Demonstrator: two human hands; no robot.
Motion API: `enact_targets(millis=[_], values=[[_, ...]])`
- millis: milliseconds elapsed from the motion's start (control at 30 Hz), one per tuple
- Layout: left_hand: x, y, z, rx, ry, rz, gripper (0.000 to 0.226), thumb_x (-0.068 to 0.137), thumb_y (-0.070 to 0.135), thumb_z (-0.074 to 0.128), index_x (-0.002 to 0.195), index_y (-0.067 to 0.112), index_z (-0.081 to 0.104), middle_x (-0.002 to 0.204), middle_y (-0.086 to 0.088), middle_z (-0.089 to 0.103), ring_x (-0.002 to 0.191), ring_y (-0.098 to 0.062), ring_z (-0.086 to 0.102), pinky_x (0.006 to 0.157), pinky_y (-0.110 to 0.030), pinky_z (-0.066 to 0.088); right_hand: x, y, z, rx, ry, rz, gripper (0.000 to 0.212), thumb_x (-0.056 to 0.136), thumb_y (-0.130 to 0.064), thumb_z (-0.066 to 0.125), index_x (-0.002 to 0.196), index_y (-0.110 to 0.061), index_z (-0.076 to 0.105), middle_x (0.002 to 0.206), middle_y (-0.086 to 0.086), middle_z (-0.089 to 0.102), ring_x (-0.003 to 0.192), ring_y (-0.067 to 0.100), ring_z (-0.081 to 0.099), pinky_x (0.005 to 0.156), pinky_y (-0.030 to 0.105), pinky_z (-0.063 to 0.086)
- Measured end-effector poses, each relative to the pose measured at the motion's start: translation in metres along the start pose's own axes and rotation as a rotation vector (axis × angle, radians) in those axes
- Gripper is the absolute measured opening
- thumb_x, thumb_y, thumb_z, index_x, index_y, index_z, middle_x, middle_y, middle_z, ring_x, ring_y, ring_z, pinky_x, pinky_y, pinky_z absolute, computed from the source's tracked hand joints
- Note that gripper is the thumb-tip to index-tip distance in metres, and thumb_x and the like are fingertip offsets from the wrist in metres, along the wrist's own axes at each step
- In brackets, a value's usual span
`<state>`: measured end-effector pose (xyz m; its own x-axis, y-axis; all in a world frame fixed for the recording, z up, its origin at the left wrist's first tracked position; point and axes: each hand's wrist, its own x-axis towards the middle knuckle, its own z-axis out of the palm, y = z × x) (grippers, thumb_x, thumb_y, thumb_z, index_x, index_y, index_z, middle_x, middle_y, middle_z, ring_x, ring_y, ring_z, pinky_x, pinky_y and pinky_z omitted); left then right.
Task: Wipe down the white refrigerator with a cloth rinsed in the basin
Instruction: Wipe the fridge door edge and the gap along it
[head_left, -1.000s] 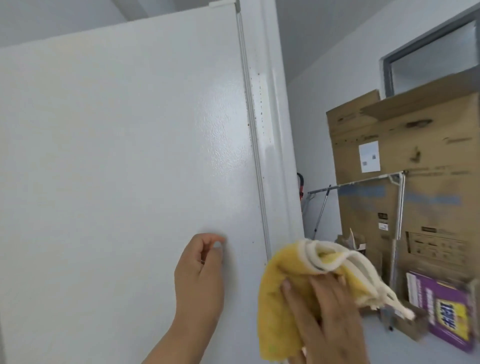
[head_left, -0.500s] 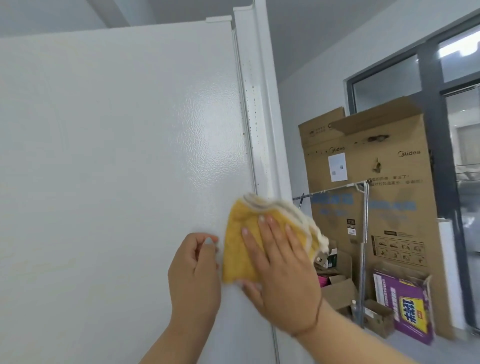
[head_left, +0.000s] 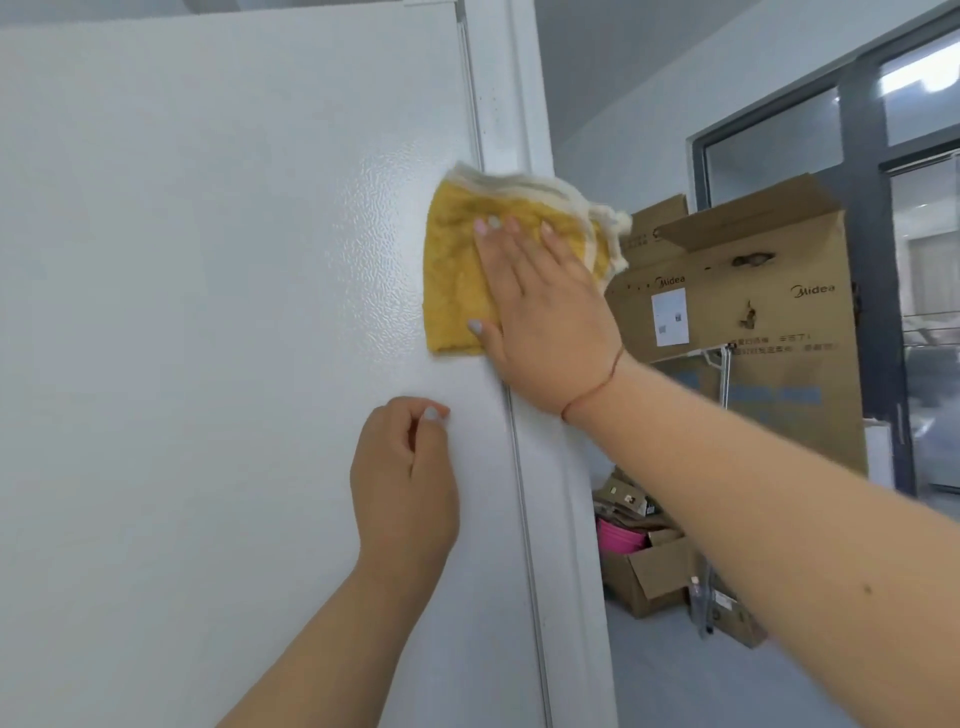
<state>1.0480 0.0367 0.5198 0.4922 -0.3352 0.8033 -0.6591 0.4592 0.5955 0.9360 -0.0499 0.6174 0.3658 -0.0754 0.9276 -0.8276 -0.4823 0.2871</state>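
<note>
The white refrigerator (head_left: 208, 312) fills the left of the head view, its right edge a vertical strip near the middle. A yellow cloth with a white border (head_left: 457, 280) lies flat against the side panel near that edge. My right hand (head_left: 540, 317) presses the cloth against the panel with straight, spread fingers. Below it, my left hand (head_left: 405, 478) rests against the refrigerator with its fingers curled into a loose fist, holding nothing. The basin is not in view.
A tall brown cardboard box (head_left: 748, 322) stands to the right against the grey wall, with a metal rack in front of it. Smaller open boxes (head_left: 654, 571) and a pink item sit on the floor. A dark-framed window (head_left: 872, 156) is behind.
My right hand has carried the cloth upward along the refrigerator's right edge and now presses it flat, higher on the panel. My left hand has stayed in place.
</note>
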Motion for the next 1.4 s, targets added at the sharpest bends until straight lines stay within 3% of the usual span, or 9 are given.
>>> enact_targets(millis=[167,333,467,567,667,800,1000,1200,1400], values=[[0.003,0.003,0.002,0.033,0.029,0.009,0.028,0.084,0.033,0.036,0.072,0.018,0.057,0.074,0.006,0.059,0.073,-0.006,0.054,0.065,-0.026,0.039,-0.106,-0.038,0.012,0.174,-0.080,0.048,0.071,0.083,-0.037,0.046,0.142,0.001,0.039,0.146,0.017,0.042,0.137,0.031,0.038,0.116,0.042,0.018],[0.019,0.014,0.003,0.160,0.059,0.218,0.028,0.084,0.029,0.038,0.093,0.025,0.065,0.093,0.019,0.058,0.090,0.001,0.047,0.079,-0.019,0.035,-0.141,-0.047,0.016,0.167,-0.146,0.095,0.071,0.078,-0.043,0.053,0.140,-0.008,0.047,0.148,0.009,0.042,0.139,0.023,0.037,0.113,0.045,0.023],[0.047,0.021,0.012,0.278,0.007,0.429,0.053,0.090,0.041,0.028,0.125,0.018,0.061,0.130,0.005,0.057,0.127,-0.007,0.040,0.109,-0.019,0.018,-0.111,-0.030,0.010,0.068,-0.097,0.132,0.073,0.079,-0.052,0.049,0.140,-0.013,0.048,0.149,0.007,0.041,0.143,0.031,0.027,0.112,0.055,0.020],[0.064,0.025,0.018,0.359,-0.046,0.458,0.068,0.093,0.052,0.013,0.146,0.022,0.043,0.155,0.005,0.033,0.145,0.001,0.011,0.118,-0.022,-0.008,-0.074,-0.016,0.004,0.004,-0.067,0.079,0.070,0.083,-0.051,0.044,0.139,-0.009,0.049,0.147,0.011,0.044,0.144,0.030,0.024,0.114,0.055,0.016],[0.073,0.023,0.024,0.395,-0.071,0.503,0.073,0.094,0.060,0.002,0.152,0.023,0.026,0.160,0.008,0.020,0.143,0.009,-0.006,0.117,-0.025,-0.015,-0.029,-0.002,-0.003,-0.032,-0.032,0.060,0.066,0.083,-0.048,0.046,0.135,-0.007,0.053,0.143,0.012,0.049,0.143,0.029,0.027,0.114,0.055,0.017],[0.076,0.019,0.026,0.374,-0.059,0.496,0.074,0.092,0.065,-0.008,0.152,0.026,0.010,0.159,0.014,0.013,0.144,0.009,-0.009,0.118,-0.026,-0.015,0.033,0.019,-0.018,-0.057,0.012,0.059,0.069,0.081,-0.051,0.037,0.131,-0.008,0.057,0.141,0.008,0.052,0.142,0.026,0.031,0.113,0.052,0.015],[0.077,0.018,0.027,0.396,-0.039,0.532,0.070,0.095,0.062,-0.004,0.151,0.024,0.015,0.157,0.019,0.011,0.146,0.006,-0.005,0.118,-0.025,-0.014,0.125,0.049,-0.053,-0.059,-0.064,0.073,0.072,0.092,-0.053,0.036,0.151,-0.016,0.019,0.160,-0.003,0.013,0.148,0.018,-0.006,0.118,0.047,-0.003],[0.079,0.016,0.027,0.395,-0.028,0.540,0.068,0.096,0.061,-0.001,0.151,0.025,0.018,0.157,0.019,0.011,0.147,0.005,-0.004,0.119,-0.025,-0.013,0.188,0.070,-0.069,-0.210,-0.105,0.029,0.073,0.092,-0.059,0.031,0.149,-0.015,0.022,0.158,0.000,0.020,0.148,0.022,0.001,0.117,0.051,0.007],[0.079,0.016,0.027,0.405,-0.010,0.562,0.071,0.099,0.056,0.001,0.151,0.017,0.028,0.157,0.014,0.017,0.146,0.005,-0.002,0.119,-0.026,-0.012,0.142,0.060,-0.060,-0.207,0.061,-0.036,0.062,0.087,-0.055,0.042,0.126,-0.009,0.053,0.126,0.004,0.060,0.134,0.026,0.033,0.116,0.046,0.015]])
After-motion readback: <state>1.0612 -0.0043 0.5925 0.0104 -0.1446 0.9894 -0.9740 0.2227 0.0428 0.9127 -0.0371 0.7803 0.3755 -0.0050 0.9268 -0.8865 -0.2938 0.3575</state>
